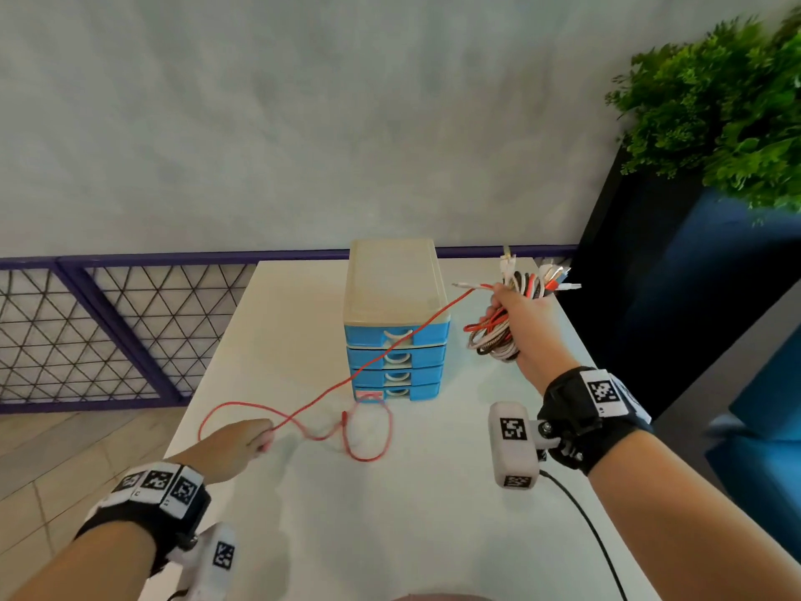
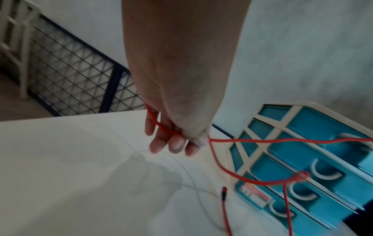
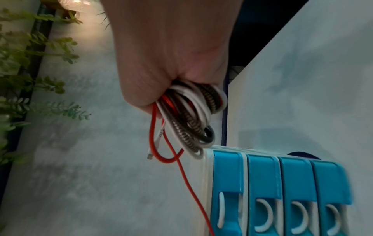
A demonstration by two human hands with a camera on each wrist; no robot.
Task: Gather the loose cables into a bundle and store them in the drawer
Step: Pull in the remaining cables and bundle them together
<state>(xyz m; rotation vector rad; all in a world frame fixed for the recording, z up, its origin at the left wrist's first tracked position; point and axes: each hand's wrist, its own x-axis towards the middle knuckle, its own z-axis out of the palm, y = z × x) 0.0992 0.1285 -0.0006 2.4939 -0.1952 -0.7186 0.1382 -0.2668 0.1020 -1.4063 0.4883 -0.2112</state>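
Note:
A blue and cream drawer unit (image 1: 396, 323) (image 2: 315, 167) (image 3: 278, 191) with several shut drawers stands mid-table. My right hand (image 1: 518, 316) (image 3: 171, 63) is raised to its right and grips a coiled bundle of white, red and braided cables (image 1: 498, 336) (image 3: 191, 118). A long red cable (image 1: 329, 392) (image 2: 252, 140) (image 3: 189, 185) runs from that bundle across the drawer fronts down to my left hand (image 1: 242, 440) (image 2: 177, 124), which pinches it above the table's left part. The cable's loose end loops on the table in front of the unit.
The white table (image 1: 390, 514) ends close on the left, with a purple mesh railing (image 1: 108, 323) beyond. A dark planter with green foliage (image 1: 715, 123) stands at the right. A black wire (image 1: 594, 535) trails from my right wrist camera.

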